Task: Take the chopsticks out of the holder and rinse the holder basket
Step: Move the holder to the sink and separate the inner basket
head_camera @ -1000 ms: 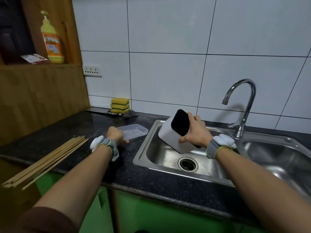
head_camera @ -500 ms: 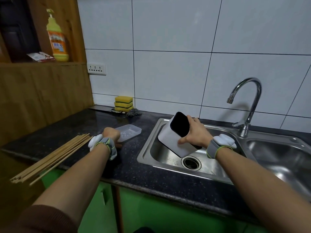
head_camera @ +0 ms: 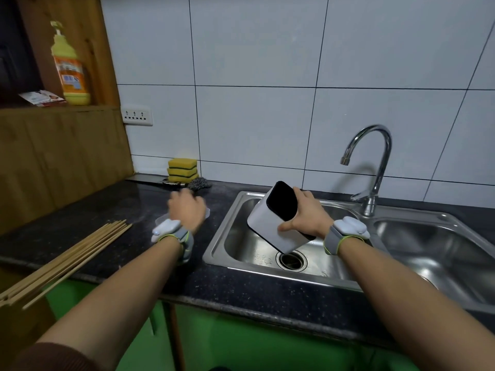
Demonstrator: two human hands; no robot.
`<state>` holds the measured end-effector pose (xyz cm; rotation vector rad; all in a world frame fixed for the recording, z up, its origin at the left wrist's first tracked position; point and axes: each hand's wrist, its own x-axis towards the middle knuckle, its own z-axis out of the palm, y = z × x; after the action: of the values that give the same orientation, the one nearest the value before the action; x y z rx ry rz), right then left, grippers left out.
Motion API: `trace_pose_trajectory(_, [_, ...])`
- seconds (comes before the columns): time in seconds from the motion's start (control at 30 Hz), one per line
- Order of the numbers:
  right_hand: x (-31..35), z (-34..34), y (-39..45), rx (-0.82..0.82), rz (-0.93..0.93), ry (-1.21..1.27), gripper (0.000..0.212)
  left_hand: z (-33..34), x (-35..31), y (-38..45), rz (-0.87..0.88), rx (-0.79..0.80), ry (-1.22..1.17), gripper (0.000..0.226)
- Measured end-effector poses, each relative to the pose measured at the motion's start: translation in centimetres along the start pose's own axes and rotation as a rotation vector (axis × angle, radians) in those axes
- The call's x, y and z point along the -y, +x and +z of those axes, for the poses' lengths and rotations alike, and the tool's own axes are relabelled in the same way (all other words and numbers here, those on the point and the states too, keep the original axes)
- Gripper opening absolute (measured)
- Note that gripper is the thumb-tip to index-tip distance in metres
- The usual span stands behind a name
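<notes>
Here the left hand point(head_camera: 186, 208) (blurred, its grip not discernible) has been raised off the clear tray point(head_camera: 206, 211), while the smooth white boxy holder point(head_camera: 269, 228), dark-mouthed and tilted, is kept clasped in the right hand point(head_camera: 305, 216) above the steel sink point(head_camera: 222, 231). Slender wooden chopsticks point(head_camera: 64, 262) lie on the speckled counter, so rinsing is judged next.

My left hand point(head_camera: 186, 210) is motion-blurred, so I cannot tell how its fingers lie; it hides most of a clear tray point(head_camera: 160, 218) behind it. The chopsticks point(head_camera: 67, 261) run off the left edge. The right sink basin point(head_camera: 439, 253) is cut off at the right edge. The bottle label point(head_camera: 71, 79) is unreadable.
</notes>
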<state>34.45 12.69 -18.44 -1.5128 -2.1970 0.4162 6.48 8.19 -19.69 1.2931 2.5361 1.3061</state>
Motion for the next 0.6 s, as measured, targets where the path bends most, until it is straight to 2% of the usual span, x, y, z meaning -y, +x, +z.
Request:
trace_pose_trajectory(0.03, [0.0, 0.0, -0.1, -0.011, 0.005, -0.022, 0.106, 0.4, -1.1, -0.8, 0.103, 0.092, -0.072, 0.030])
trace_pose_trajectory(0.13, [0.0, 0.4, -0.6, -0.047, 0.003, -0.124, 0.115, 1.7, -5.2, -3.2, 0.217, 0.405, -0.274, 0.044])
trace_pose_trajectory(0.2, [0.0, 0.7, -0.9, -0.058, -0.005, -0.196, 0.117, 2.5, -7.5, -4.7, 0.292, 0.472, -0.263, 0.050])
trace_pose_trajectory(0.43, [-0.5, 0.7, -1.7, -0.061, -0.008, -0.315, 0.126, 3.6, -10.6, -6.8, 0.458, 0.331, 0.118, 0.018])
trace_pose_trajectory(0.53, [-0.8, 0.1, -1.7, -0.028, 0.011, -0.139, 0.130, 3.7, -10.9, -7.1, 0.439, 0.287, 0.189, 0.019])
trace_pose_trajectory(0.6, [-1.2, -0.7, -1.7, -0.060, 0.086, 0.041, 0.121, 3.7, -11.0, -7.1, 0.401, 0.280, 0.219, 0.023])
